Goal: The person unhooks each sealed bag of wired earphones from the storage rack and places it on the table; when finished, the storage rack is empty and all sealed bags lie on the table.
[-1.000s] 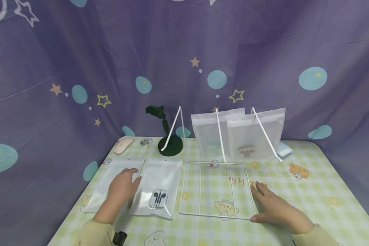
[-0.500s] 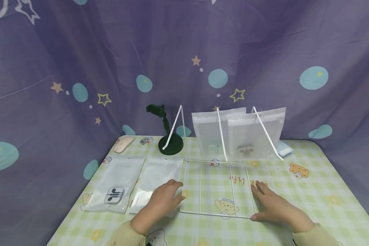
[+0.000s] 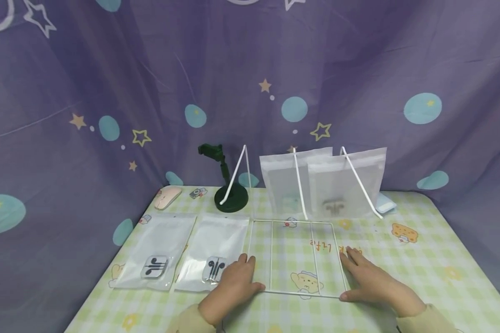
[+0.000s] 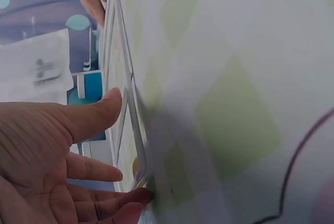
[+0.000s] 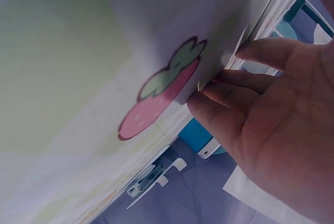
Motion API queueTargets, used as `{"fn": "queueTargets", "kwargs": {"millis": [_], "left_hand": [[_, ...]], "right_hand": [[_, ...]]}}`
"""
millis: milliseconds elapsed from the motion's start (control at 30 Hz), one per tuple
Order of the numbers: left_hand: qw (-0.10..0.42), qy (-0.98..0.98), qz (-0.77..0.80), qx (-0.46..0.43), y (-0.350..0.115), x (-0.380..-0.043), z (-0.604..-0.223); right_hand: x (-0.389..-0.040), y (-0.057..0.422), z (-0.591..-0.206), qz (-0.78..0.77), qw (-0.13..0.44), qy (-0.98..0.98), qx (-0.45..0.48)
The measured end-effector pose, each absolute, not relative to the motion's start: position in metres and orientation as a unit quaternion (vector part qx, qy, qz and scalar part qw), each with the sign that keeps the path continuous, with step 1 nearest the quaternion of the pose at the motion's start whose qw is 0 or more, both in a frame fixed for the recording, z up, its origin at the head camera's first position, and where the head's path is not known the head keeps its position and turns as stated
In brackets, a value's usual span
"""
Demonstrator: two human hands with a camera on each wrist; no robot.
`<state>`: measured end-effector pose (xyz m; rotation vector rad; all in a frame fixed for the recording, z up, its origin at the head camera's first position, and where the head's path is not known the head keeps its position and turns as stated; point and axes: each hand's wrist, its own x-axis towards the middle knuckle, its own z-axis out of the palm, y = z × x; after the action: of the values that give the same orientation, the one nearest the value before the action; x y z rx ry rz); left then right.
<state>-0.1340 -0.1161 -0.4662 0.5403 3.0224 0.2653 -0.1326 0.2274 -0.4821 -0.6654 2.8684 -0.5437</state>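
Note:
A white wire rack (image 3: pixel 291 292) stands on the table, with a flat base frame in front and slanted prongs behind. My left hand (image 3: pixel 235 282) is at the base's front left corner, thumb spread, fingers fairly straight and touching or very near the wire. Along the base's right side, my right hand (image 3: pixel 371 280) rests with extended fingertips on the tablecloth and its thumb by the front right corner. To the left lie two clear zip bags (image 3: pixel 162 236), each holding cased earphones (image 3: pixel 154 267). Two more zip bags (image 3: pixel 281 182) hang upright among the prongs, one with a blurred dark shape inside.
Behind the flat bags are a pale pink mouse (image 3: pixel 167 197) and a dark green stand (image 3: pixel 230 196) with a round base. A light blue object (image 3: pixel 385 203) sits at the back right, partly hidden by a hanging bag. A purple curtain (image 3: pixel 350 55) closes off the back.
My left hand has moved right from above the left bag, across the second bag, to the rack's front left corner. Both earphone cases are now uncovered. The right hand has stayed put.

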Motion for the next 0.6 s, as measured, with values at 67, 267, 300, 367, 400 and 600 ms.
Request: {"fn": "queueTargets", "kwargs": {"millis": [67, 267, 300, 367, 400, 600], "left_hand": [[0.033, 0.981, 0.087, 0.172, -0.1151, -0.1338, -0.4683], [0.031, 0.981, 0.086, 0.171, -0.1122, -0.1336, -0.4709], [0.032, 0.981, 0.088, 0.17, -0.1118, -0.1334, -0.4708], [0.039, 0.981, 0.089, 0.165, -0.1108, -0.1332, -0.4703], [0.044, 0.982, 0.091, 0.162, -0.1103, -0.1332, -0.47], [0.058, 0.981, 0.101, 0.152, -0.1088, -0.1345, -0.4696]], "right_hand": [[-0.1322, 0.2273, -0.4816, -0.182, 0.072, 0.955, -0.222], [-0.1321, 0.2275, -0.4829, -0.186, 0.072, 0.954, -0.224], [-0.1323, 0.2277, -0.4835, -0.185, 0.071, 0.954, -0.224], [-0.1325, 0.2281, -0.4842, -0.185, 0.07, 0.954, -0.225], [-0.1326, 0.2282, -0.4844, -0.184, 0.069, 0.954, -0.225], [-0.1329, 0.2287, -0.4838, -0.181, 0.068, 0.955, -0.225]]}}
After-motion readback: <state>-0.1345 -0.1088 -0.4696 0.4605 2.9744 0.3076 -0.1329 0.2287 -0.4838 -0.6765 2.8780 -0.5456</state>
